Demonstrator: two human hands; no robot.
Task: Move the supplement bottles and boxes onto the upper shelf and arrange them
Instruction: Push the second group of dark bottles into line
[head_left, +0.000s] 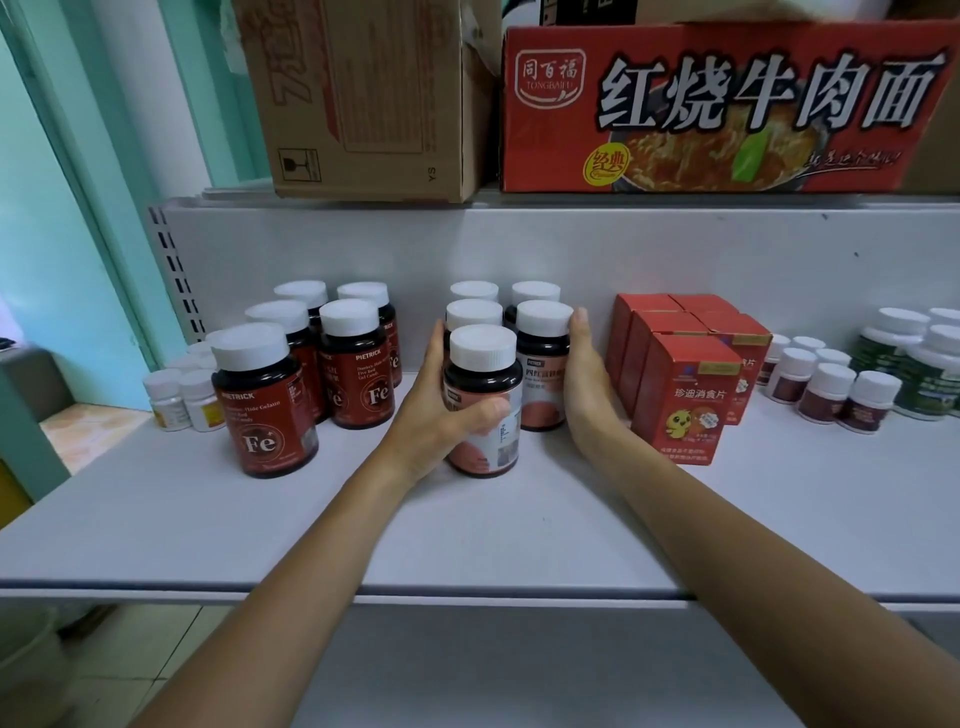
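Note:
Several dark bottles with white caps and pink labels stand in two rows at the middle of the white shelf (467, 530). My left hand (441, 410) grips the front pink-label bottle (484, 400), thumb across its label and fingers along its left side. My right hand (584, 384) lies flat with straight fingers against the right side of the neighbouring pink-label bottle (543, 364). To the left stand several dark bottles with red Fe labels (265, 400). To the right are several red boxes (685, 395) in rows.
Small white bottles (182, 397) sit at the far left; small dark-red bottles (831, 387) and green-label bottles (924, 364) at the far right. Above, another shelf carries a brown carton (363, 98) and a red noodle carton (722, 104). A teal wall lies left.

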